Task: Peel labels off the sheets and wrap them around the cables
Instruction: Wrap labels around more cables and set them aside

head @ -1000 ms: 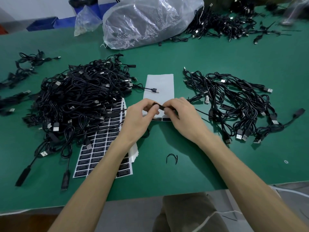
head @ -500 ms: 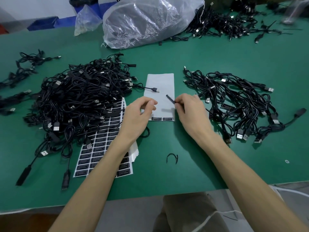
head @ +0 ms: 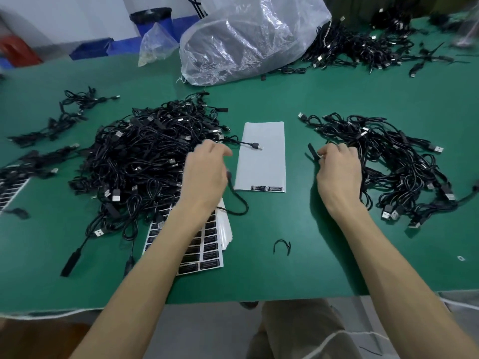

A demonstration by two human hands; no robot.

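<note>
Single head-worn view, forward and down over green table [head: 324, 94], close.

We see a pale backing sheet [head: 261, 156] lying flat, stripped but for two black labels [head: 267, 188] at its near edge. A fanned stack of full label sheets [head: 207, 244] lies to its left, partly under the big tangle of black cables [head: 145, 156]. A smaller pile [head: 388, 164] lies to the right, and beside it our right hand [head: 338, 172] grips one cable [head: 312, 151].

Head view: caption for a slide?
Right hand pinches a black cable end by the right pile; left hand is over the left pile.
</note>
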